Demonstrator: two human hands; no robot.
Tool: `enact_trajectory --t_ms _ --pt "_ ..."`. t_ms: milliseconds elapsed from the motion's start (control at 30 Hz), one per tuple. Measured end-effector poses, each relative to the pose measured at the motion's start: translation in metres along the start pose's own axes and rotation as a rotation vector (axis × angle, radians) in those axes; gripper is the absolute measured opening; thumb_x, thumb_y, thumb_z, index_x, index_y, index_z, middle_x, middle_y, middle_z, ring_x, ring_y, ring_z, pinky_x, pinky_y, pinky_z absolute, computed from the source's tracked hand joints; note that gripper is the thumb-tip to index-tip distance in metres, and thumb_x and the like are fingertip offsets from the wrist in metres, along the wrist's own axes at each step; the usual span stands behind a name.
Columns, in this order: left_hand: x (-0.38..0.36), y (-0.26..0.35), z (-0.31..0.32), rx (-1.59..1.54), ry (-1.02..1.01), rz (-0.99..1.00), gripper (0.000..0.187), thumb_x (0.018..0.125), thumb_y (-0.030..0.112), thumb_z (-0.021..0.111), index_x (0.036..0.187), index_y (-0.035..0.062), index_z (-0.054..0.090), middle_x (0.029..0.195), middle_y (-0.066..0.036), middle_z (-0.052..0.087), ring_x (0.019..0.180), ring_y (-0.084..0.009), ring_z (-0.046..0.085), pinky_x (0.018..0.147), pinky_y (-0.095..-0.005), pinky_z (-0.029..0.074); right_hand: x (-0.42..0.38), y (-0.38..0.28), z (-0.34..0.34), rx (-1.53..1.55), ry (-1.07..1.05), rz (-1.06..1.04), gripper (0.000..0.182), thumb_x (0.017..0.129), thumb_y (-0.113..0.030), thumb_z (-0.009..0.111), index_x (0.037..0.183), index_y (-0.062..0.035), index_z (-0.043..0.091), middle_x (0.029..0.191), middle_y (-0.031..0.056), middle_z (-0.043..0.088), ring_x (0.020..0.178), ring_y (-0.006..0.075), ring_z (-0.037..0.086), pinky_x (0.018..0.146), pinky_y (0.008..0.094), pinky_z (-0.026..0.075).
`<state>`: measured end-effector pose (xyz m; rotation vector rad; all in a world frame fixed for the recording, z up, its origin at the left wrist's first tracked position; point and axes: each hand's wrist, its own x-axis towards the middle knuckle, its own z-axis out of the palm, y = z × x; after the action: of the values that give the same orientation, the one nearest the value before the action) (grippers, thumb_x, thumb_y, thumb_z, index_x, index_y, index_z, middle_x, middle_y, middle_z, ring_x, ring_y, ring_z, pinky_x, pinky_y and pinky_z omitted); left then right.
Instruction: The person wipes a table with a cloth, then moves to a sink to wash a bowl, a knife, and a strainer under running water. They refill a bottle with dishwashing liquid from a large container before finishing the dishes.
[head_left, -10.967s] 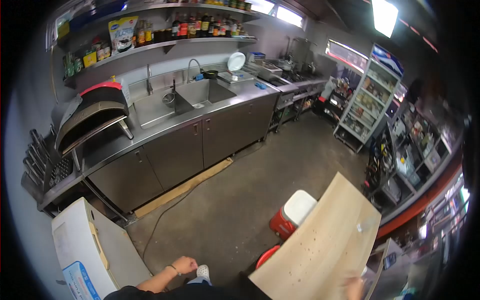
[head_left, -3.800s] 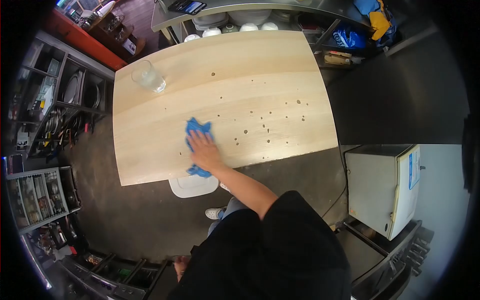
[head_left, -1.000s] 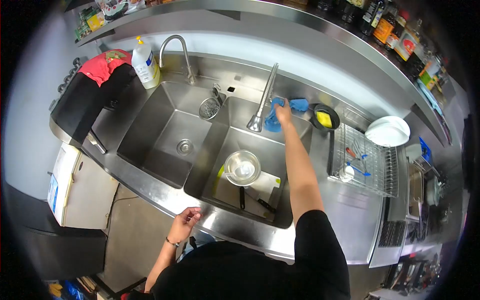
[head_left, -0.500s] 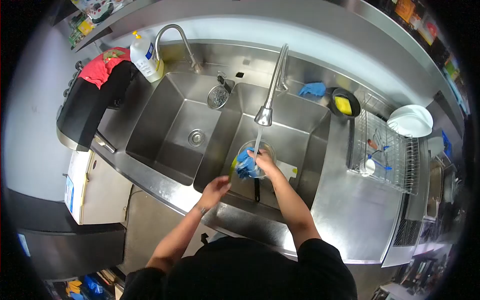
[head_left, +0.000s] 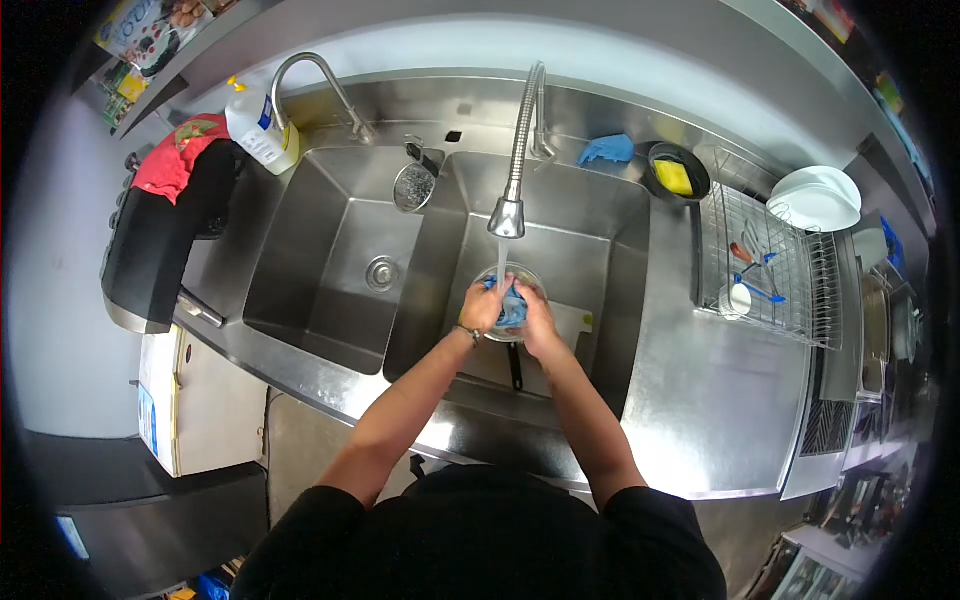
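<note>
Left hand: left hand (head_left: 481, 308), centre of frame; fingers curled partway, cupping the left side of the cloth. Fingertips are partly hidden.
Right hand: right hand (head_left: 537, 318), just right of the left; fingers bent around the cloth's right side, back of the hand facing the camera.
Held item: blue cloth (head_left: 513, 308), bunched between both hands at frame centre. The two-sided hold likely keeps it gathered under the flow.
Water supply: spring-neck faucet (head_left: 508, 218), upper centre, its spray head pointing down; a water stream (head_left: 502, 256) runs from it to the hands.
Bowl: round clear-looking bowl (head_left: 525, 270), directly below the hands, within the right basin (head_left: 615, 260). Whether the cloth touches it cannot be told. The position low between the basin walls probably confines splashes.
Basin floor: white cutting board (head_left: 570, 320) and black handle (head_left: 516, 368), beside and below the bowl, centre of frame.
Left basin: mesh strainer (head_left: 414, 187) at the upper right corner of the left basin (head_left: 340, 240), seemingly hung there to drain.
Rear ledge: second blue cloth (head_left: 607, 149), upper right of centre; next to it, black pan (head_left: 691, 160) containing yellow sponge (head_left: 673, 178), apparently parked within reach of the basin.
Drying area: wire dish rack (head_left: 770, 330), right of frame, with white plates (head_left: 815, 198) at its far edge, presumably for draining.
Dispenser: pump bottle (head_left: 262, 130), upper left, behind the left basin.
</note>
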<state>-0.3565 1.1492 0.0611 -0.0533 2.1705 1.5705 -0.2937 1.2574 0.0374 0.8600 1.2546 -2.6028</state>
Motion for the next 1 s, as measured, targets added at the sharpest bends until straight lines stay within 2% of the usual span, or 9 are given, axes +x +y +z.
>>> enact_trajectory --t_ms 100,200,333,367,533,600,800,933,1000 --pt "0.008 -0.007 0.003 0.283 -0.147 0.469 0.066 0.086 0.058 0.041 0.089 -0.0048 0.062 0.084 -0.021 0.062 0.083 -0.0291 0.059 0.08 -0.0378 0.043 -0.03 -0.026 0.007 0.172 -0.172 0.099 0.054 0.08 -0.041 0.061 0.118 -0.0056 0.048 0.106 0.0044 0.058 0.087 0.0216 0.06 0.078 0.0356 0.047" --pt "0.015 0.006 0.002 0.483 0.038 0.529 0.07 0.086 0.061 0.038 0.098 -0.0052 0.06 0.089 -0.023 0.062 0.09 -0.0307 0.06 0.083 -0.0392 0.043 -0.032 -0.025 0.004 0.076 -0.237 -0.004 0.053 0.074 -0.033 0.07 0.115 -0.0047 0.05 0.105 0.0052 0.059 0.085 0.0215 0.06 0.08 0.0354 0.047" --pt "0.052 -0.046 0.008 0.099 -0.147 0.095 0.064 0.089 0.055 0.037 0.103 -0.0036 0.058 0.093 -0.018 0.065 0.088 -0.0275 0.063 0.076 -0.0351 0.048 -0.014 -0.009 -0.007 -0.441 -0.322 -0.016 0.066 0.066 -0.01 0.077 0.119 0.0042 0.041 0.11 0.0102 0.056 0.091 0.0208 0.059 0.081 0.0331 0.045" --pt "-0.005 0.019 0.012 -0.378 -0.235 0.06 0.054 0.091 0.051 0.04 0.091 0.0003 0.059 0.081 -0.013 0.064 0.073 -0.0193 0.062 0.063 -0.0305 0.048 -0.027 -0.018 0.001 -0.505 -0.285 0.009 0.063 0.065 -0.007 0.074 0.119 0.0036 0.042 0.106 0.009 0.057 0.091 0.019 0.058 0.081 0.0299 0.045" --pt "0.003 -0.01 0.021 -0.1 0.077 0.104 0.049 0.089 0.051 0.045 0.077 0.0041 0.055 0.062 -0.002 0.051 0.053 -0.01 0.047 0.049 -0.0279 0.04 -0.004 0.031 -0.007 -0.268 -0.291 -0.136 0.058 0.063 -0.003 0.071 0.115 0.0021 0.046 0.101 0.0085 0.059 0.091 0.0187 0.057 0.08 0.0296 0.045" --pt "-0.01 0.013 0.012 -0.185 -0.022 -0.138 0.048 0.089 0.049 0.047 0.073 0.0049 0.054 0.062 -0.003 0.051 0.055 -0.0115 0.048 0.05 -0.0282 0.04 -0.006 0.034 -0.004 -0.12 -0.319 -0.174 0.055 0.063 -0.002 0.07 0.113 0.0015 0.048 0.1 0.0084 0.059 0.092 0.0186 0.057 0.08 0.0295 0.045" --pt "0.01 -0.015 0.006 -0.207 0.015 0.117 0.049 0.091 0.045 0.04 0.086 -0.0014 0.055 0.061 -0.011 0.056 0.056 -0.022 0.055 0.057 -0.0345 0.045 -0.014 0.011 0.022 -0.781 -0.082 -0.145 0.035 0.067 -0.005 0.067 0.099 0.0048 0.057 0.089 0.0114 0.063 0.083 0.0225 0.061 0.073 0.0331 0.047" --pt "0.015 -0.034 0.024 0.19 0.335 0.409 0.041 0.09 0.038 0.047 0.081 -0.0014 0.056 0.06 -0.012 0.057 0.058 -0.0231 0.056 0.057 -0.0359 0.044 -0.004 0.008 0.023 -0.944 0.196 -0.422 0.027 0.073 -0.014 0.061 0.094 0.0025 0.06 0.092 0.0282 0.06 0.09 0.0403 0.058 0.076 0.0439 0.046" --pt "0.005 -0.024 0.031 -0.325 0.376 0.26 0.034 0.085 0.032 0.06 0.072 0.0022 0.053 0.063 -0.002 0.053 0.056 -0.0096 0.045 0.053 -0.0269 0.039 -0.015 -0.003 0.029 -0.935 0.163 -0.413 0.03 0.073 -0.016 0.062 0.095 0.0034 0.059 0.09 0.0269 0.061 0.09 0.0411 0.058 0.078 0.0446 0.045"
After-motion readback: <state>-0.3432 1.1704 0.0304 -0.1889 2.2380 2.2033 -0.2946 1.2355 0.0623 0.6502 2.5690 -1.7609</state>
